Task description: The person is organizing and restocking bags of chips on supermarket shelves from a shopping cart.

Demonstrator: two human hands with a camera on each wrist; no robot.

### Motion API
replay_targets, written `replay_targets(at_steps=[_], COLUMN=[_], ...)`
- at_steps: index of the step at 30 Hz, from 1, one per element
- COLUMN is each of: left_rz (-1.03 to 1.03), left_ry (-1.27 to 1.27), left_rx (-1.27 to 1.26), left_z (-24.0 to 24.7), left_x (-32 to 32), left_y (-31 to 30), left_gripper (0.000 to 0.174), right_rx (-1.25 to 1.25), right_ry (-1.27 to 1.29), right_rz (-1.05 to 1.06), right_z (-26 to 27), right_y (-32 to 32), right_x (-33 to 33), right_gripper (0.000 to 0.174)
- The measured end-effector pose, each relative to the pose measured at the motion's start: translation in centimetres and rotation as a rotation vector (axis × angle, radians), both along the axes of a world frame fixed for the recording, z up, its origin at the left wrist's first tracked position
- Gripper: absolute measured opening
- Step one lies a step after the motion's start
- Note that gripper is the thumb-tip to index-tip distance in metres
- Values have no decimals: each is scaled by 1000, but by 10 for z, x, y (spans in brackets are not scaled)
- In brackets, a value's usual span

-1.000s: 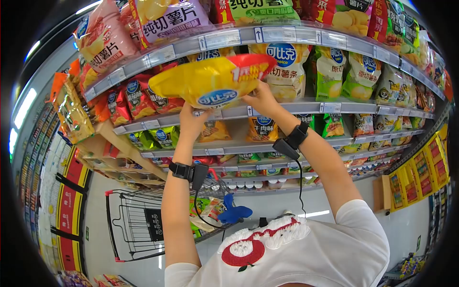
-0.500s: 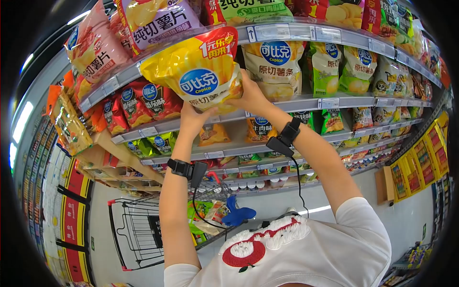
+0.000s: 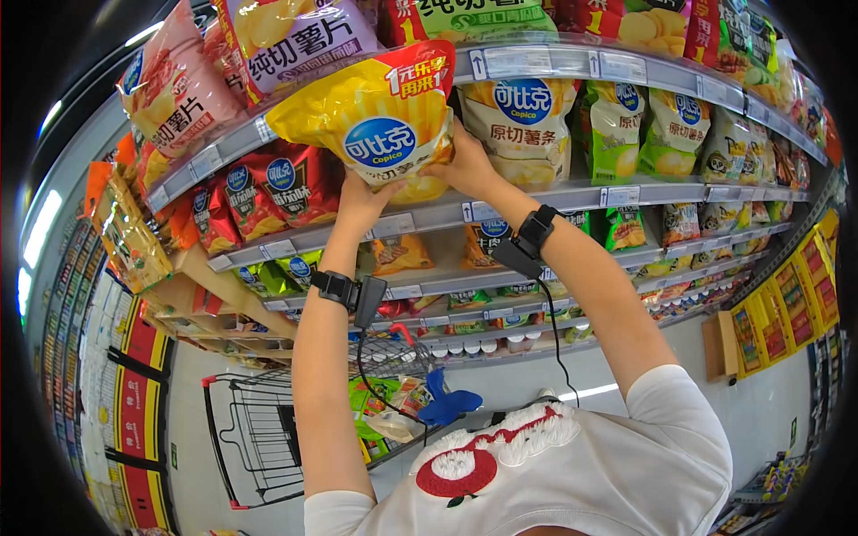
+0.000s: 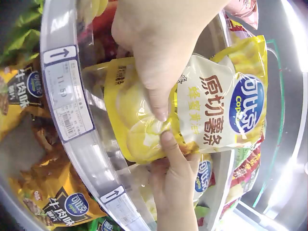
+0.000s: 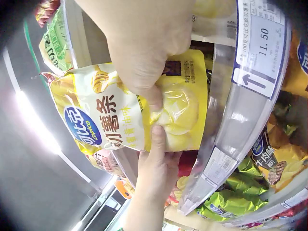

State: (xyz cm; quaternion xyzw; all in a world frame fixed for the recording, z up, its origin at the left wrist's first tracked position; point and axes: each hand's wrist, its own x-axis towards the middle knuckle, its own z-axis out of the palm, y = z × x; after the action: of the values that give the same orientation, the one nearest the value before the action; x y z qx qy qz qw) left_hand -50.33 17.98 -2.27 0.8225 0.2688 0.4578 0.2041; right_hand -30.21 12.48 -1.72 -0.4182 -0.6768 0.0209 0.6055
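Above the shelf (image 3: 536, 201), left hand (image 3: 362, 201) and right hand (image 3: 469, 170) pinch the yellow bag (image 3: 375, 116).

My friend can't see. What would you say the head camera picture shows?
A person's left hand and right hand hold a yellow chip bag up against a store shelf full of snack bags. A shopping cart stands below.

Chip bag (image 3: 380, 125) above shelf edge (image 3: 500, 207), shopping cart (image 3: 259, 429) below

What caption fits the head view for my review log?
Left hand and right hand grip a yellow chip bag by its lower edge at a stocked snack shelf, shopping cart below.
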Motion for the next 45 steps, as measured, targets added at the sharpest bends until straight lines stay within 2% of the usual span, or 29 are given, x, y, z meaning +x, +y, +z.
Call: replay_targets(at_steps=[5, 8, 10, 13, 19, 22, 25, 28, 31, 34, 37, 38, 41, 45], left_rz=[25, -8, 14, 86, 140, 200, 454, 501, 577, 509, 484, 473, 447, 421], left_ry=[-1, -31, 12, 133, 94, -127, -228, -92, 162, 192, 161, 176, 210, 223], left_rx=[-68, -41, -139, -85, -37, 310, 719, 936, 940, 842, 837, 849, 879, 871], left_z=[-5, -9, -7, 0, 1, 17, 52, 80, 89, 82, 80, 78, 76, 74], left_x=[2, 3, 1, -7, -22, -18, -16, -12, -6, -1, 3, 3, 3, -2], left_y=[16, 17, 7, -4, -6, -23, -54, -69, -73, -69, -69, -71, -74, -75], left_gripper=[36, 37, 38, 48, 79, 84, 87, 86, 81, 76, 74, 72, 65, 55], right_rx=[19, 22, 14, -58, -103, -142, -156, -266, 187, 555, 645, 620, 551, 507], right_ry=[7, -32, -3, 18, -115, -145, -199, -122, -104, -221, -415, -416, -570, -556], right_rz=[39, 4, 45, 95, -34, -77, -104, -134, -163, -261, -354, -408, -545, -467], right_z=[-2, -4, -10, -13, -16, -15, -13, -1, 11, 36, 69, 75, 79, 66], right_y=[6, 7, 3, 0, -4, -7, -8, -23, -36, -62, -80, -84, -82, -71], right_x=[-1, -1, -2, 0, 3, 4, 8, 5, 4, -4, -13, -19, -23, -23], right_gripper=[67, 65, 66, 68, 78, 81, 79, 78, 80, 75, 62, 49, 46, 41])
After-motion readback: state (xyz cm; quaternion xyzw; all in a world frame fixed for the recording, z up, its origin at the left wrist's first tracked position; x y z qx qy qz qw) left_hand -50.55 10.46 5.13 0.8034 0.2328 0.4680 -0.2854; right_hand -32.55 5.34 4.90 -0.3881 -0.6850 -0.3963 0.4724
